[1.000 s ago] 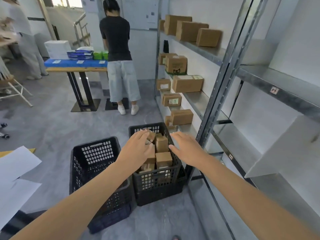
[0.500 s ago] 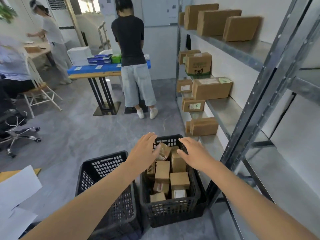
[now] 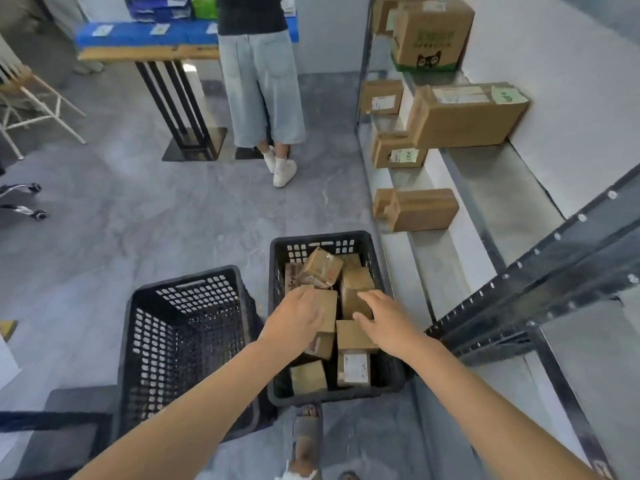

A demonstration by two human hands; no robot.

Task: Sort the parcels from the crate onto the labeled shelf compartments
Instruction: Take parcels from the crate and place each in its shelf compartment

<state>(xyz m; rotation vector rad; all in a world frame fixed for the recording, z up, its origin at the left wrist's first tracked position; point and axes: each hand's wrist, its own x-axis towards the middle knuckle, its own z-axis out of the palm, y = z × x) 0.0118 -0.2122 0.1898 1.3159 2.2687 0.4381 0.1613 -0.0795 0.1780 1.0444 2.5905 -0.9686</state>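
- My left hand (image 3: 294,322) was down in the black crate (image 3: 320,237), fingers relaxed and slightly apart, the palm over a flat brown parcel (image 3: 329,306). It gripped nothing, and I cannot tell whether it pressed on the cardboard.
- My right hand (image 3: 384,320) reached in beside it, fingers straight and spread, their tips over a taller parcel (image 3: 356,282) on the crate's shelf side. It held nothing either.
- The two hands were near each other but apart, with cardboard showing between them.
- The crate stood on the grey floor just beside the foot of the steel shelf (image 3: 502,188), packed with parcels: a tilted one (image 3: 320,270) at the far end, a plain one (image 3: 351,336) below my right hand, and a white-labelled one (image 3: 354,368) and a small plain one (image 3: 308,377) at the near end.
- A second black crate (image 3: 194,296) stood close on its left.
- The shelf carried several boxes: a long box (image 3: 420,209) low down, a small labelled box (image 3: 398,152) above it, a large carton (image 3: 464,114) higher up and, higher again, a carton with a cat face (image 3: 433,34).
- Across the floor another person (image 3: 259,81) in pale wide shorts stood at a blue-topped bench (image 3: 149,50), back turned to me.
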